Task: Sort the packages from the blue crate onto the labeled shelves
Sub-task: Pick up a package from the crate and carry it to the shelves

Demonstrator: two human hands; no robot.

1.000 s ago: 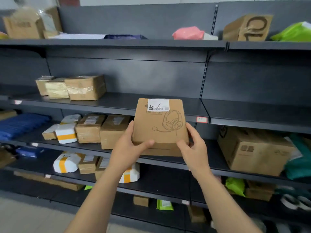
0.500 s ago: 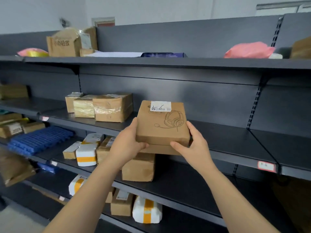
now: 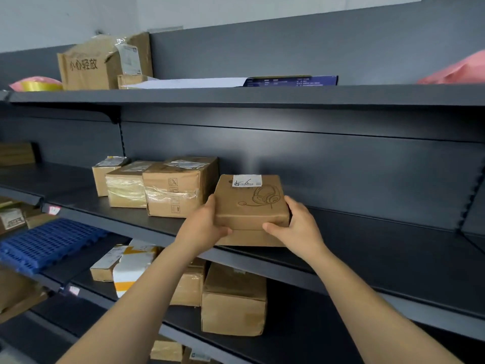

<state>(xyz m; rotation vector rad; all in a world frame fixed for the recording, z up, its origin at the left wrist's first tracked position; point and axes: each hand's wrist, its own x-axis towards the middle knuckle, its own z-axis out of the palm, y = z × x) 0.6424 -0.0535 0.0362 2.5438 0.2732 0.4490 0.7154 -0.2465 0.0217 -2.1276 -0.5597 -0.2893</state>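
Box (image 3: 250,203) gripped between left hand (image 3: 203,227) and right hand (image 3: 299,227), on shelf (image 3: 367,248).

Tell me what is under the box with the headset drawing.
The dark shelf lies under the box. Left hand and right hand grip its sides; any fingers beneath are hidden.

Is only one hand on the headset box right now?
No, the left hand and the right hand both grip the headset box, one at each near corner.
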